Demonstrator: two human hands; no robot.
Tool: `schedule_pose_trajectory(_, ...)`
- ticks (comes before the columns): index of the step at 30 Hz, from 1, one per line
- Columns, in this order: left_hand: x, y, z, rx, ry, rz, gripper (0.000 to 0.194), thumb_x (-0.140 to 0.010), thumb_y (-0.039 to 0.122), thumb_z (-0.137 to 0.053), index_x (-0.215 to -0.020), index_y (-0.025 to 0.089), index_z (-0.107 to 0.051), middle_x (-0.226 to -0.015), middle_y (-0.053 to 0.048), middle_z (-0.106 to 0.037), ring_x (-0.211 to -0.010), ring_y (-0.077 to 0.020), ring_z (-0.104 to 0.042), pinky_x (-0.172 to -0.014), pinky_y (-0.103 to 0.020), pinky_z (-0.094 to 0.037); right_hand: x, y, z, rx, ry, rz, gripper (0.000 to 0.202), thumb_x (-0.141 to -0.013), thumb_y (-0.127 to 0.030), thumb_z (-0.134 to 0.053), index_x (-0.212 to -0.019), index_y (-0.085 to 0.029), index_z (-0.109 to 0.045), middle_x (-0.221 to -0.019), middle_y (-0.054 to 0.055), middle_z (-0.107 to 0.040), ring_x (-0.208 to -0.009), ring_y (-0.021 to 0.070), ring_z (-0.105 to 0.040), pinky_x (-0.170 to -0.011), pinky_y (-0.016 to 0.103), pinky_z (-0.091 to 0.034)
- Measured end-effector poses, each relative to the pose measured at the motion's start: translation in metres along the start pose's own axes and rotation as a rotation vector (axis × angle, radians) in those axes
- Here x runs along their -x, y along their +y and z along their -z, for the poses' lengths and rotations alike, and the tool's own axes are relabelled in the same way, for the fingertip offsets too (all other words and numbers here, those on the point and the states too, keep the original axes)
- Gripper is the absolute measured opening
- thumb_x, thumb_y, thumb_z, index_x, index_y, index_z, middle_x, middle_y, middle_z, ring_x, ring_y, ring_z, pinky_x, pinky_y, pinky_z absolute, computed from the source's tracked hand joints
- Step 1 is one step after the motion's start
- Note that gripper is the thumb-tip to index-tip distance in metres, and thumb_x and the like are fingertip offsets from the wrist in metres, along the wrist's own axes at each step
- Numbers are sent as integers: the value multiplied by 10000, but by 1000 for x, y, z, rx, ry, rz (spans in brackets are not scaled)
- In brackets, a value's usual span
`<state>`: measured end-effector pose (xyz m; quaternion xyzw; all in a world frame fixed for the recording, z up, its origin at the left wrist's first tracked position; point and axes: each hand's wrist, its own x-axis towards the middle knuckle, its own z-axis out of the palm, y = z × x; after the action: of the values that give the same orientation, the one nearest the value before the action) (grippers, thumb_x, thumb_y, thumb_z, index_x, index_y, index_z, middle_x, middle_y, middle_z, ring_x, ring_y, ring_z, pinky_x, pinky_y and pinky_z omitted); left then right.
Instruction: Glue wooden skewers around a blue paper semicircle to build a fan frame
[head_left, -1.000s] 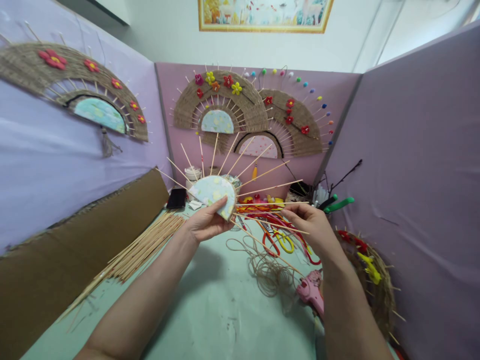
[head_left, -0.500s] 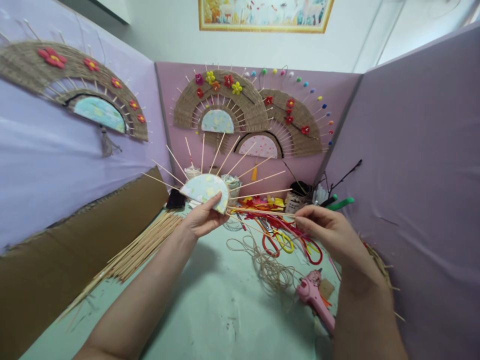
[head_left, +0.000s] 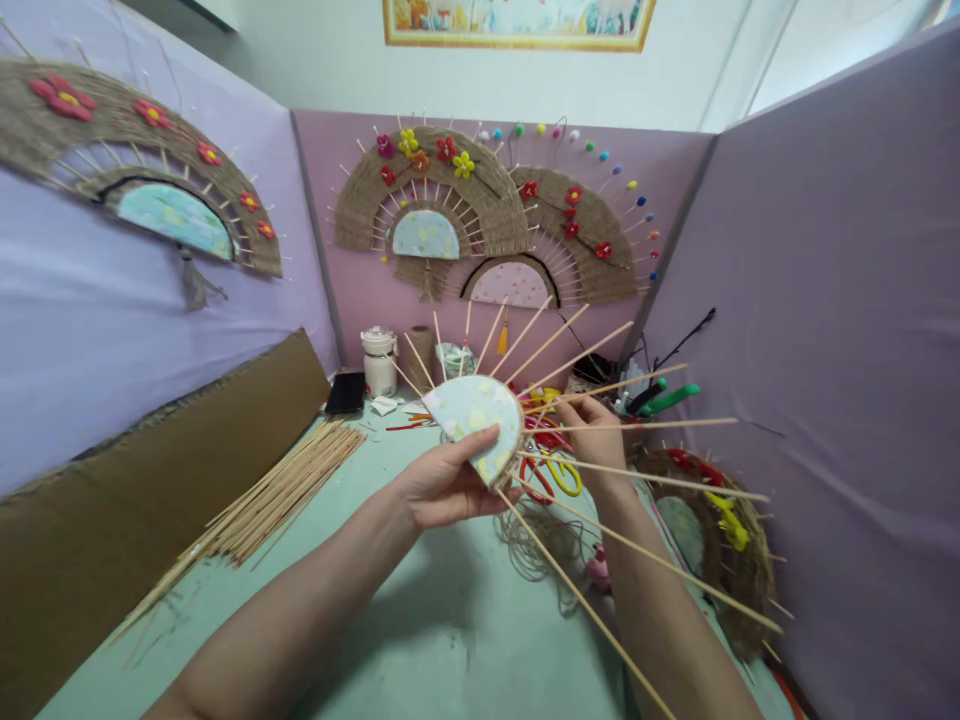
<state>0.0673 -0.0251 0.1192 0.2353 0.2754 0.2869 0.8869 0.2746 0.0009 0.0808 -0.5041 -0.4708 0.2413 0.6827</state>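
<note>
My left hand [head_left: 454, 480] grips a half-round fan base [head_left: 476, 410] covered in pale blue flowered fabric, thumb on its front and fingers behind. Thin wooden sticks [head_left: 637, 470] radiate from its curved edge. My right hand [head_left: 592, 430] is among the sticks on the right side, close to that edge. Its thumb and forefinger are pinched together; what lies between them is too small to make out. Below the hands lies a loose tangle of twine [head_left: 536, 540]. Scissors with red and yellow handles [head_left: 559, 475] show behind the sticks.
A pile of wooden sticks [head_left: 277, 490] lies at left beside a cardboard strip [head_left: 165, 500]. Finished woven fans [head_left: 435, 190] hang on the panels; another fan [head_left: 712, 540] leans at right. A white lidded jar [head_left: 380, 360] stands behind. A pink glue gun [head_left: 598, 568] is mostly hidden by my right forearm.
The fan base has moved right and turned clockwise, so several sticks now point toward me. My right hand has gone from the stick tips inward, closer to the base's edge.
</note>
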Motion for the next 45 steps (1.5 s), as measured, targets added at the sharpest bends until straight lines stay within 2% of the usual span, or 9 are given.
schedule_pose_trajectory(4, 2, -13, -8, 0, -15, 3, 182, -862, 144, -626, -1037, 96, -643, -763, -70, -698, -639, -139, -661, -590, -234, -544, 4, 0, -6, 7, 49, 24, 338, -713, -485, -691, -795, -159, -656, -714, 31, -654, -635, 156, -571, -581, 276, -462)
schedule_pose_trajectory(11, 1, -7, -8, -12, 18, -47, 172, -878, 128, -590, -1020, 46, -643, -780, -107, -717, -624, -146, -674, -530, -208, -536, 0, -4, 2, -3, 136, 55, 315, -714, -468, -676, -797, -165, -647, -625, -11, -581, -550, 129, -498, -494, 249, -385)
schedule_pose_trajectory(15, 2, -4, -9, -61, 24, -39, 169, -892, 142, -569, -988, 30, -653, -740, -116, -707, -628, -155, -686, -512, -189, -527, 0, -8, 2, -24, 139, 56, 290, -707, -447, -684, -774, -168, -649, -601, -24, -568, -517, 113, -471, -485, 246, -371)
schedule_pose_trajectory(20, 1, -3, -7, -90, 24, -47, 105, -846, 134, -641, -931, 75, -655, -737, -89, -712, -615, -148, -689, -501, -180, -520, 2, -13, 5, -47, 142, 81, 272, -712, -428, -684, -775, -166, -650, -615, -18, -573, -525, 107, -472, -473, 232, -374)
schedule_pose_trajectory(28, -2, -2, -1, -115, -7, -61, 164, -815, 130, -676, -970, 77, -661, -793, -102, -726, -640, -155, -694, -533, -203, -533, 1, -14, 7, -48, 128, 84, 257, -725, -418, -678, -780, -169, -650, -602, -28, -550, -522, 105, -458, -481, 239, -372)
schedule_pose_trajectory(33, -1, 2, -1, -139, 39, -109, 98, -823, 104, -647, -918, 88, -666, -752, -85, -717, -607, -153, -683, -507, -204, -528, 1, -14, 8, -92, 135, 64, 247, -699, -401, -705, -762, -168, -653, -632, -15, -589, -544, 111, -487, -499, 243, -390)
schedule_pose_trajectory(39, 1, 20, 7, -183, 104, -262, 113, -825, 94, -640, -936, 92, -660, -765, -89, -707, -609, -147, -670, -501, -208, -534, -2, -20, 18, -111, 13, -32, 253, -648, -386, -757, -753, -169, -681, -644, -6, -633, -548, 124, -527, -501, 250, -409)
schedule_pose_trajectory(43, 3, 38, 16, -192, 162, -391, 137, -826, 97, -637, -962, 113, -641, -777, -71, -701, -602, -137, -660, -492, -205, -533, -5, -22, 38, -97, -136, -103, 303, -628, -385, -790, -824, -174, -696, -649, -1, -637, -544, 128, -534, -481, 244, -398)
schedule_pose_trajectory(45, 3, 46, 21, -204, 190, -452, 148, -821, 95, -642, -967, 123, -635, -777, -60, -701, -593, -131, -654, -490, -206, -534, -7, -23, 51, -120, -173, -117, 303, -630, -379, -800, -837, -181, -700, -625, -17, -610, -511, 106, -492, -460, 229, -372)
